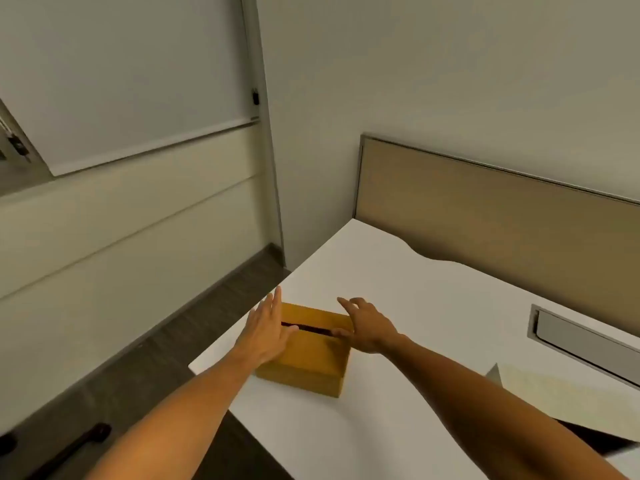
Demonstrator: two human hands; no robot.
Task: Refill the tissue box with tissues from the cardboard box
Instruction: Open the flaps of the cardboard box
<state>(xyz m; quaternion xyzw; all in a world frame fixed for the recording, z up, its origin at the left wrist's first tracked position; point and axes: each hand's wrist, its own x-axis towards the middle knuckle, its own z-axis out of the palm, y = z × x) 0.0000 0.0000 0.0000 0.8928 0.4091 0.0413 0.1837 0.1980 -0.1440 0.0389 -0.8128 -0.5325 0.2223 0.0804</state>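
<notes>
Reaching from both sides, the hands flank the tissue box (304, 355) on the white desk (415, 306). Box: yellow-brown, with a dark slot across its top, sitting near the desk's left front corner.

Left hand (266, 330): flat, fingers straight and together, laid along the box's left edge with the thumb over the slot's left end. Released, gripping nothing.

Right hand (367, 323): fingers spread and slightly curled over the box's right top edge, thumb near the slot's right end. Released; cannot tell whether the fingertips touch the box.

Cardboard box (561, 393): only a pale flap with a dark opening beneath it shows at the lower right, partly behind the right forearm, well apart from the tissue box.

Desk has a metal cable tray (581, 341) set in at right and a tan partition (485, 209) along the far edge.
</notes>
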